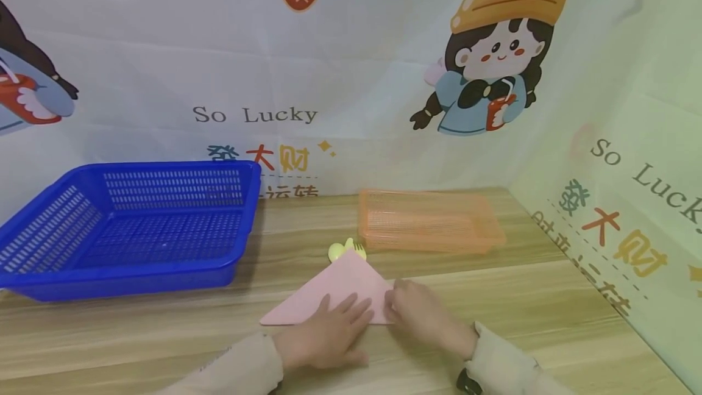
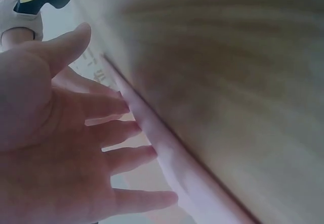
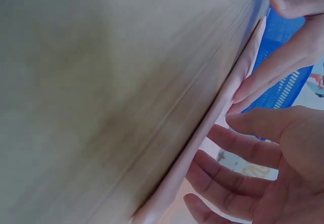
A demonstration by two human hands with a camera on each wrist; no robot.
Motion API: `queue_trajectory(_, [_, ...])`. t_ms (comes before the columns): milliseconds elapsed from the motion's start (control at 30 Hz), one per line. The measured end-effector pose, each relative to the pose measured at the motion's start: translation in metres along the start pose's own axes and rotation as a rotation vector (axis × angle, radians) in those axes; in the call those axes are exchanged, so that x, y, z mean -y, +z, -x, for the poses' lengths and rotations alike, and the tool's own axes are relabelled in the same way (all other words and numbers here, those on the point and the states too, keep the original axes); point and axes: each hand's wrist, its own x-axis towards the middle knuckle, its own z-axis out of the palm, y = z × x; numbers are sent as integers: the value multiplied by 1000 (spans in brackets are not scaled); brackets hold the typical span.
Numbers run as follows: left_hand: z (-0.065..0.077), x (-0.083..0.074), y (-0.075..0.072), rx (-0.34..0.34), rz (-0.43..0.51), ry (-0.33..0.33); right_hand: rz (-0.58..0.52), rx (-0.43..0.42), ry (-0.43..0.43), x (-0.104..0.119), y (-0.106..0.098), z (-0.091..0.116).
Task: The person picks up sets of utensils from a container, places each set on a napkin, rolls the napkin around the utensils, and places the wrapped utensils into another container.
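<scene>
A pink cloth, folded into a triangle, lies on the wooden table with its point facing the far side. From under that point peek the heads of a yellow spoon and a yellow fork; their handles are hidden by the cloth. My left hand rests on the cloth's near middle with fingers spread and straight. At the right corner, my right hand touches the cloth with loosely bent fingers. The right wrist view shows its fingertips on the cloth near the folded edge, thumb apart from them.
A large blue plastic basket stands at the left. Behind the cloth, to the right, sits a shallow orange mesh basket. A printed sheet hangs along the back and right sides of the table.
</scene>
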Motion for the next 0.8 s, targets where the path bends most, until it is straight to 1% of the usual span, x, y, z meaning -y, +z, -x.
queue_trajectory(167, [0, -1, -4, -8, 8, 1, -106, 80, 114, -2, 1, -8])
queue_trajectory(267, [-1, -1, -4, -10, 19, 0, -163, 123, 165, -3, 1, -11])
queue_trajectory(367, [-1, -1, -5, -5, 23, -4, -222, 144, 213, -4, 0, -14])
queue_trajectory(500, [0, -1, -5, 1, 31, -11, -268, 151, 278, -4, 0, -17])
queue_trajectory(533, [0, -1, -5, 2, 33, -13, -272, 155, 300, -3, 0, -17])
queue_trajectory(633, [0, -1, -5, 4, 32, -16, -234, 154, 367, -2, 1, -20])
queue_trajectory(800, [1, -1, -6, 5, 26, -19, -172, 172, 513, 0, 3, -28])
